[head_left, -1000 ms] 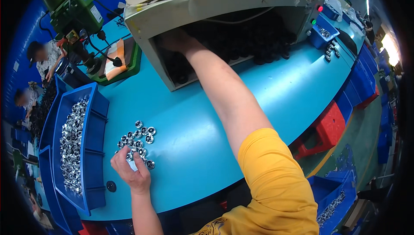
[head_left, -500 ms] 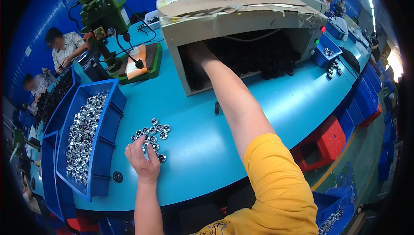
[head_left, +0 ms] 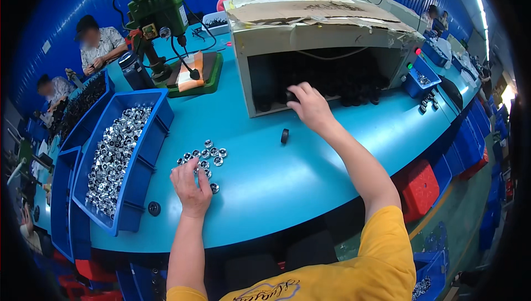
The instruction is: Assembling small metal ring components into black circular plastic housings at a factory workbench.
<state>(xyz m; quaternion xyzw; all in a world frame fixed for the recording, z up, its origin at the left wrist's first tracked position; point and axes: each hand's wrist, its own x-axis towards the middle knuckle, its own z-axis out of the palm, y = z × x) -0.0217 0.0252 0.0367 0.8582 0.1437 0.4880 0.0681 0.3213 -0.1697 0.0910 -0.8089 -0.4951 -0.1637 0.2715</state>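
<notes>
My right hand is at the front opening of a grey box-shaped housing, pinching a small black wheel-like part. Inside that housing many similar dark parts are heaped in shadow. My left hand rests at a loose group of shiny silver round parts with dark centres, its fingers bent and the thumb apart. Fingertips partly cover some of these. One black wheel-like part stands on edge in front of the housing, and another lies flat left of my left hand.
A blue bin full of silver parts stands at left, with another blue bin beside it. Behind is a green drill press. At right sit a small blue bin and a red stool. Co-workers sit beyond the blue-green table.
My right hand has drawn back out of the housing toward me and now shows a black wheel-like part in its fingers. The left hand stays at the silver parts. The view has shifted slightly.
</notes>
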